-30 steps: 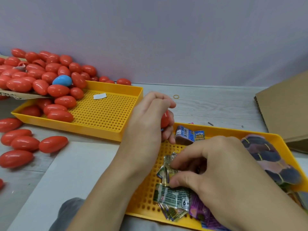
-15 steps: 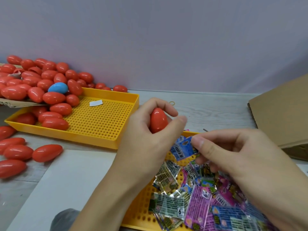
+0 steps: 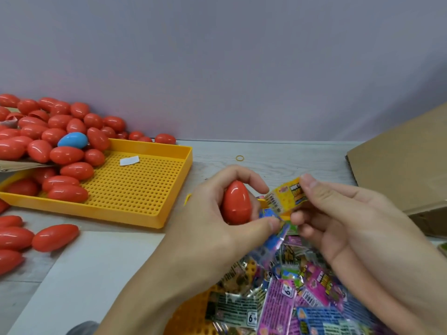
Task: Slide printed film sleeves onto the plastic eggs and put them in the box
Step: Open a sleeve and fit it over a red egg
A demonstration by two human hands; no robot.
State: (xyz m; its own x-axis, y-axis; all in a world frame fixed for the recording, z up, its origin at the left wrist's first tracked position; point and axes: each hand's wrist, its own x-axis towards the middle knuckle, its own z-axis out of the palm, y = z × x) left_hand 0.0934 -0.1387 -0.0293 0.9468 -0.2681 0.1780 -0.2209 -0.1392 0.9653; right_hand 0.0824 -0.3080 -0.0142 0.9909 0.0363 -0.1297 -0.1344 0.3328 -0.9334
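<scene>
My left hand point(image 3: 212, 228) grips a red plastic egg point(image 3: 235, 203) upright, pointed end up, between thumb and curled fingers. Just right of it, my right hand point(image 3: 338, 221) pinches a yellow printed film sleeve point(image 3: 286, 198) between forefinger and thumb; the sleeve's near edge is close beside the egg. Below both hands lies a heap of printed film sleeves point(image 3: 290, 293) in purple, blue and silver, covering a yellow perforated tray point(image 3: 191, 315). The cardboard box point(image 3: 408, 165) stands at the right edge, partly out of view.
A second yellow perforated tray point(image 3: 135, 189) at the left holds several red eggs point(image 3: 70, 170), one blue egg point(image 3: 72, 140) and a white paper slip point(image 3: 129, 161). More red eggs point(image 3: 54, 238) lie loose on the table at the far left. A small rubber band point(image 3: 240, 158) lies behind my hands.
My right hand has lifted out of the sleeve heap and now pinches a yellow sleeve instead of a blue one. The left hand has raised the egg clear of the tray.
</scene>
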